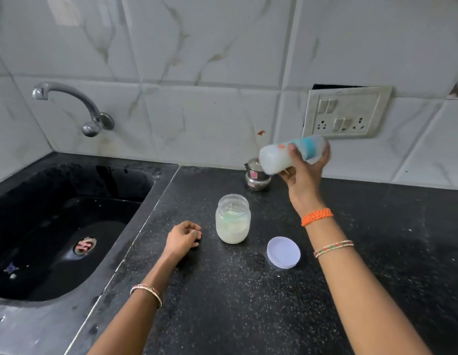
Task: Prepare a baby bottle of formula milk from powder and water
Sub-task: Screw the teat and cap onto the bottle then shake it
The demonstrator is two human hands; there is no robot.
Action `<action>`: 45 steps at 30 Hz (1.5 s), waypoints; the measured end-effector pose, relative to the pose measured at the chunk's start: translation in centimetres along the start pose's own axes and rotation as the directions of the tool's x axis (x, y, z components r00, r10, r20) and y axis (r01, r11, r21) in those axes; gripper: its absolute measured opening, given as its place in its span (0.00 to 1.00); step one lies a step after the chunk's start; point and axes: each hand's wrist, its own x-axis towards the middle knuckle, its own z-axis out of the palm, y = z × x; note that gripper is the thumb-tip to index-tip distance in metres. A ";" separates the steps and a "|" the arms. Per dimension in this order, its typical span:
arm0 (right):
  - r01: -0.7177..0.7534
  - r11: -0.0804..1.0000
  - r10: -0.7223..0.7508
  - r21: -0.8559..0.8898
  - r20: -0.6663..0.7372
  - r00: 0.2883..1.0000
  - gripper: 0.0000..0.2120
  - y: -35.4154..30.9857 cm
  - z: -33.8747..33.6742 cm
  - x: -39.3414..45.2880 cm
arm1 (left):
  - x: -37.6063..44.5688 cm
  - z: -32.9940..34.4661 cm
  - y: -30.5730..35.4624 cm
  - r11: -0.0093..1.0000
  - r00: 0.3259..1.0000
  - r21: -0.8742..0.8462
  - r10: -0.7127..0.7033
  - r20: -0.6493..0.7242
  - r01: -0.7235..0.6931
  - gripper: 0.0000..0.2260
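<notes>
My right hand (303,172) holds the baby bottle (276,158) up in the air, tipped almost sideways, blurred, with milky white liquid inside and a teal collar toward the right. Below and to the left, an open glass jar (233,219) of whitish powder stands upright on the black counter (222,303). Its pale round lid (283,252) lies flat to the right of the jar. My left hand (183,238) rests on the counter just left of the jar, fingers curled loosely, holding nothing.
A small steel pot (256,176) stands at the back by the wall, partly behind the bottle. A black sink (56,226) with a wall tap (76,106) fills the left. A switch and socket plate (347,112) is on the tiled wall.
</notes>
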 end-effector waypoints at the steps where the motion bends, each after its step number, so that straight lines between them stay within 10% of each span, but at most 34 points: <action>1: -0.047 0.998 0.050 -0.037 0.091 0.995 0.39 -0.1 0.1 -0.1 | -0.1 -0.1 0.0 1.000 1.000 0.002 0.002 0.013 -0.002 0.09; 4: -0.103 0.974 0.146 -0.200 0.218 0.965 0.40 0.3 0.0 -0.2 | 0.0 -0.3 -0.1 1.000 0.999 -0.008 -0.003 0.039 0.003 0.10; 8: -0.075 0.987 0.105 0.146 -0.212 0.972 0.39 0.6 0.5 0.9 | -0.1 -0.2 0.0 1.000 0.999 -0.021 -0.006 0.049 0.007 0.09; 12: -0.120 0.977 0.145 -0.177 0.132 0.981 0.40 -0.4 0.8 -0.1 | -0.2 -0.4 0.4 0.999 0.997 -0.032 -0.035 0.067 0.037 0.08; 16: -0.010 0.996 0.027 0.091 -0.191 0.981 0.37 -1.4 2.4 0.2 | -1.2 -0.5 2.9 0.997 0.986 -0.030 -0.066 0.152 0.072 0.05; 20: 0.102 0.952 0.012 -0.290 0.367 0.930 0.39 -3.7 3.3 -1.5 | -2.8 -0.8 8.4 0.982 0.988 -0.123 0.150 0.038 -0.145 0.07; 24: 0.290 0.956 -0.279 -0.035 0.189 0.942 0.40 -6.2 5.5 -1.8 | -5.8 -1.0 16.4 0.838 0.911 -0.402 0.411 0.018 -0.370 0.07; 26: 0.306 0.945 -0.255 -0.113 0.326 0.910 0.43 -6.9 6.4 -2.2 | -7.4 -0.7 19.4 0.803 0.849 -0.434 0.509 0.143 -0.408 0.10; 30: 0.386 0.912 -0.301 -0.141 0.410 0.861 0.43 -7.1 7.0 -2.9 | -9.1 0.1 22.7 0.788 0.769 -0.581 0.497 0.403 -0.205 0.21; 36: 0.242 0.913 -0.038 -0.328 0.523 0.851 0.43 -7.1 5.4 -3.0 | -9.5 0.5 21.8 0.670 0.749 -0.647 0.623 0.225 -0.364 0.26; 41: 0.214 0.919 -0.064 -0.331 0.412 0.909 0.48 -6.7 5.6 -3.3 | -9.5 0.9 21.3 0.653 0.698 -0.580 0.690 0.191 -0.488 0.31; 45: 0.189 0.974 -0.204 0.127 0.118 0.972 0.35 -8.3 5.5 -2.5 | -8.6 -0.4 21.1 0.620 0.708 -0.676 0.676 0.203 -0.398 0.31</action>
